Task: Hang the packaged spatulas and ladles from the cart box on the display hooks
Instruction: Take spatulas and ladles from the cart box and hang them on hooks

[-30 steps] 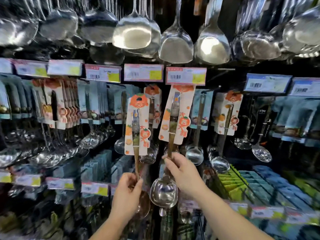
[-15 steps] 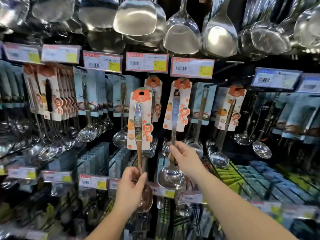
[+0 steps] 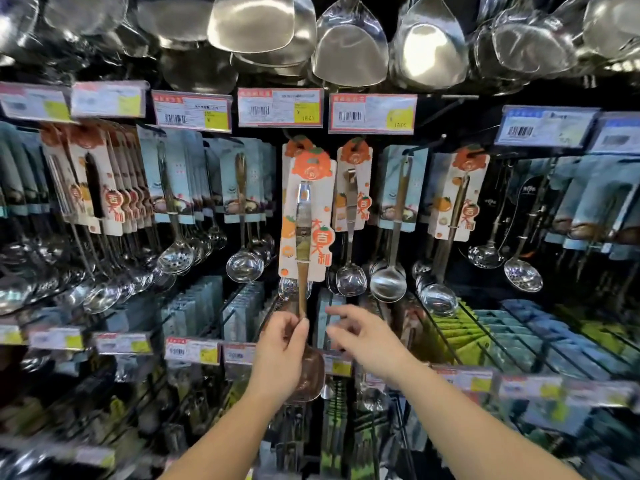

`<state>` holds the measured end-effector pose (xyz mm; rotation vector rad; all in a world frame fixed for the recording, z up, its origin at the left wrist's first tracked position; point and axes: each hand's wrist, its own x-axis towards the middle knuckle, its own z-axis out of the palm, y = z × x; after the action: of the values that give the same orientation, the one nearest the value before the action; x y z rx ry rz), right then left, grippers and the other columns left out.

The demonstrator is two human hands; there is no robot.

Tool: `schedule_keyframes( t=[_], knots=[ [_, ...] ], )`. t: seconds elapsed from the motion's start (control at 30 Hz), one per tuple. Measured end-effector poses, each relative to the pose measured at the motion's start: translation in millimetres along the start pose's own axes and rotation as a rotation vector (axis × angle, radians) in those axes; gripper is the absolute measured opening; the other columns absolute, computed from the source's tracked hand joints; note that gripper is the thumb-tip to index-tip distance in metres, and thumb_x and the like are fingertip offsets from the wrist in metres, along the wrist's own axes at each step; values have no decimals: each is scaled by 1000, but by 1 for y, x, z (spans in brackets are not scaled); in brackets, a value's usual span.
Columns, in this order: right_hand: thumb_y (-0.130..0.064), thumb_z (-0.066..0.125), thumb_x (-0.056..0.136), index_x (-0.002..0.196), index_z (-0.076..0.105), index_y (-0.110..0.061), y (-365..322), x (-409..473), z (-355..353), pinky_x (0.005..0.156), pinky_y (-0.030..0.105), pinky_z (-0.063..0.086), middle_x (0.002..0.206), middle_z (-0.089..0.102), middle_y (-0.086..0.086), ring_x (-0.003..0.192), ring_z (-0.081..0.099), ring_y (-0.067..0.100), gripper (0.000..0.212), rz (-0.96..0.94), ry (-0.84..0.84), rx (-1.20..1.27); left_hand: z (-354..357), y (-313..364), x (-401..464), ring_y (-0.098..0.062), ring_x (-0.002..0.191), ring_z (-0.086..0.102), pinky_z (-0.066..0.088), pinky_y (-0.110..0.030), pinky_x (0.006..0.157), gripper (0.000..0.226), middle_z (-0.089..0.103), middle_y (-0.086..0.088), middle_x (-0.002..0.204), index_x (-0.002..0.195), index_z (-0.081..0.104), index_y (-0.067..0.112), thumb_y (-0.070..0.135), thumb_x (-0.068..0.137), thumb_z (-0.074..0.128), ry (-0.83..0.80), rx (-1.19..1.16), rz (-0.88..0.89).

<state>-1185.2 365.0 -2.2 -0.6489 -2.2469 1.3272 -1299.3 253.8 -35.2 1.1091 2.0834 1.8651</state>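
Head view, left hand (image 3: 282,355) raised, gripping ladle (image 3: 304,258) handle upright, orange-white card, right hand (image 3: 363,336) beside it, fingers loose, empty.

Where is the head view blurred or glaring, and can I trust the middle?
Head view: edges and lower left smear with motion blur and wide-angle bending; strong glare on the steel spatulas overhead; the middle is fairly sharp, with the carded ladle in the left hand readable, right hand slightly soft.
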Motion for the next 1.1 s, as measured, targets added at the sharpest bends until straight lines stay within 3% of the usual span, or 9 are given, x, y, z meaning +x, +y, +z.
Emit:
schedule_keyframes(
  t=[0.1, 0.2, 0.3, 0.53, 0.7, 0.87, 1.1],
  knots=[
    [-25, 63, 90, 112, 50, -58, 8, -12, 6, 80, 26, 53, 101, 67, -7, 82, 63, 7, 42, -59, -37, -73, 9, 6, 1, -8, 71, 52, 43, -27, 70, 12, 56, 1, 76, 84, 51, 23, 28, 95, 51, -48, 23, 62],
    [-16, 61, 89, 127, 53, -47, 15, -15, 2, 71, 22, 51, 98, 67, -12, 74, 59, 5, 49, -84, 12, -126, 18, 14, -2, 0, 68, 50, 40, -18, 64, 13, 55, 6, 75, 83, 51, 26, 24, 96, 51, -88, 48, 108],
    [-9, 59, 90, 134, 55, -34, 14, -18, -7, 76, 15, 46, 96, 66, -16, 83, 60, 0, 50, -107, 39, -167, 24, 21, -3, -1, 68, 51, 43, -24, 67, 12, 56, 7, 75, 84, 51, 26, 26, 96, 51, -101, 36, 134],
    [-4, 57, 89, 129, 58, -38, 6, -14, -17, 84, 21, 51, 98, 70, -7, 94, 64, 9, 53, -149, 87, -152, 33, 30, 5, -16, 74, 58, 48, -38, 71, 12, 59, 4, 76, 84, 53, 27, 31, 95, 50, -55, -42, 132],
    [-4, 58, 90, 128, 58, -39, 2, -14, -20, 72, 10, 44, 92, 69, -7, 78, 58, -2, 51, -144, 102, -147, 36, 30, 9, -10, 69, 54, 45, -30, 67, 12, 57, 5, 74, 85, 52, 25, 29, 96, 50, -66, -65, 102],
    [-3, 57, 91, 127, 57, -40, 4, -10, -23, 71, 8, 44, 91, 67, -7, 78, 58, -3, 52, -124, 114, -144, 40, 30, 14, -1, 64, 48, 37, -13, 57, 12, 53, 10, 72, 85, 51, 27, 29, 96, 49, -68, -3, 105],
    [-1, 56, 89, 128, 56, -41, 10, 9, -27, 63, 11, 42, 88, 65, -4, 67, 51, 1, 56, -112, 125, -152, 50, 28, 34, -7, 69, 49, 39, -21, 63, 13, 53, 7, 76, 90, 53, 17, 27, 97, 48, -64, -6, 86]
  ],
)
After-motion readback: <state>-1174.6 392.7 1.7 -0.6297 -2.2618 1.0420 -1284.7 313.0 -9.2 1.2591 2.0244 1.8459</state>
